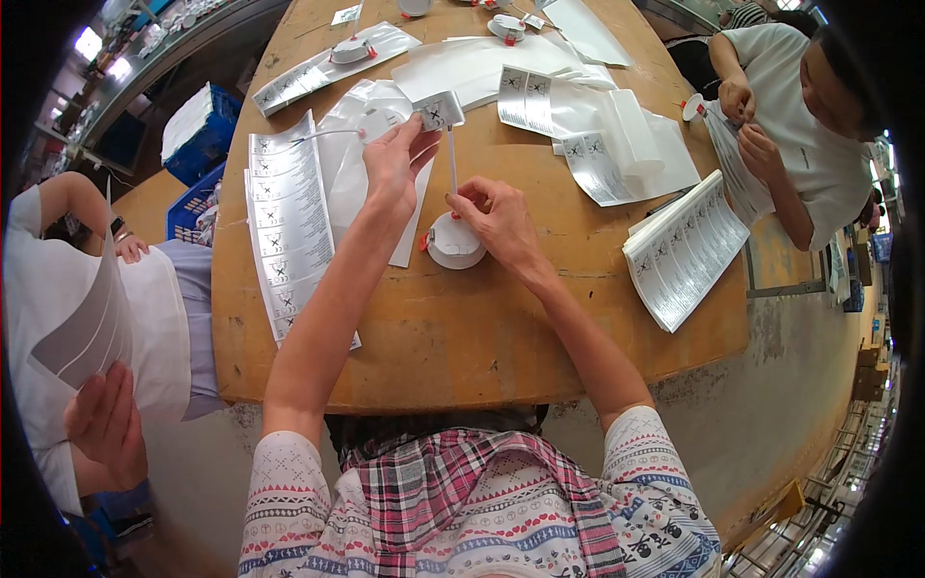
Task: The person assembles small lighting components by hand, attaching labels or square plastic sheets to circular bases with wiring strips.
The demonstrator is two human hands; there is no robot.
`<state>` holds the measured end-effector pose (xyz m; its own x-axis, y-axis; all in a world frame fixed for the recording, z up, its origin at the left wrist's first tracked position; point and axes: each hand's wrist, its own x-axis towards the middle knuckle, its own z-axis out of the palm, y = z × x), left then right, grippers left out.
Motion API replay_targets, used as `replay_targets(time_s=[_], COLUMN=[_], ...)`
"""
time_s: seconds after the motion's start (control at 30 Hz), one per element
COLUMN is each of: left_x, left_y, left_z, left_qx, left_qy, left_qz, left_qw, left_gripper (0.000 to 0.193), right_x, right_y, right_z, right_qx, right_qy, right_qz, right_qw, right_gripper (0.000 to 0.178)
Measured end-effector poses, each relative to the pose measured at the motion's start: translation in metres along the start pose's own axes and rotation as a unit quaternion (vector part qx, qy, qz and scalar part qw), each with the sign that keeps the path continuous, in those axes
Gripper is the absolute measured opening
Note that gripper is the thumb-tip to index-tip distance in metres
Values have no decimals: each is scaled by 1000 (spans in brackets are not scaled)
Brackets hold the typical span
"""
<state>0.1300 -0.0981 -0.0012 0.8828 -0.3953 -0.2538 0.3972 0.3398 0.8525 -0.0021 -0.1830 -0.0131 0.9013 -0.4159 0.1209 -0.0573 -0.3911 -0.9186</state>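
Between the thumb and fingers of my left hand (393, 159) is a small silver label (445, 110), raised above the table. A thin white cord (452, 162) runs down from the label to a round white light fitting (455, 247) with red clips, which lies on the table. My right hand (501, 220) is closed, its thumb and fingers pinching the cord low down by the fitting. Beside my left forearm lies a long silver label sheet (279, 226). Another white fitting (381, 123) with its cord sits behind my left hand.
The wooden table (482, 356) carries a thick stack of silver label sheets (686, 252) at right, and loose sheets (602, 169) and more fittings (353, 50) farther off. A co-worker (800, 125) handles a fitting at right; another person (145, 318) holds sheets at left. Blue crates (199, 135) stand beyond.
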Motion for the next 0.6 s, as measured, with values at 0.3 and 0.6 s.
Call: replay_targets(time_s=[0.3, 0.6], left_x=[-6, -2], left_y=[-1, 4], left_z=[-10, -12], left_qx=[23, 77], left_qy=[13, -21], left_qz=[8, -2], left_qw=[1000, 997], left_gripper=[21, 18], right_x=[-4, -3], right_y=[-3, -3], right_z=[1, 0], right_qx=[-2, 1], right_qy=[14, 12], right_qz=[-14, -18], right_qw=[1000, 1000], right_gripper=[22, 22])
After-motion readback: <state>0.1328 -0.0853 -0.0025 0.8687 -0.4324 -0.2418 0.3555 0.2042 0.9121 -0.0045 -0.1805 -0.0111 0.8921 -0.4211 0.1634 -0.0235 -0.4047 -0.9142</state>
